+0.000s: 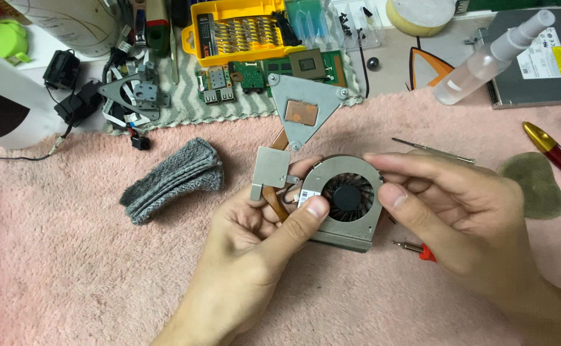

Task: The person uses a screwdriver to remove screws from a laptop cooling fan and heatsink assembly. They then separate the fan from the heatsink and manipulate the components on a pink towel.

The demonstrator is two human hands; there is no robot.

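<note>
Both hands grip a laptop cooling fan above the pink fleece mat.

Left hand (255, 250) clamps the fan assembly (347, 198) with its thumb over a small white label; right hand (460, 218) pinches the fan's right rim. Near the mat's centre it sits, a red-handled screwdriver (418, 250) beneath, a folded grey cloth (174, 179) to the left. Farther, at the far edge: a yellow bit case (242, 29), a clear spray bottle (492, 57) and a grey optical drive (543, 64) with a white-and-yellow rectangular label.

Both grips, left (255, 247) & right (460, 218), bare: no gloves, rings, sleeves; short nails.
</note>
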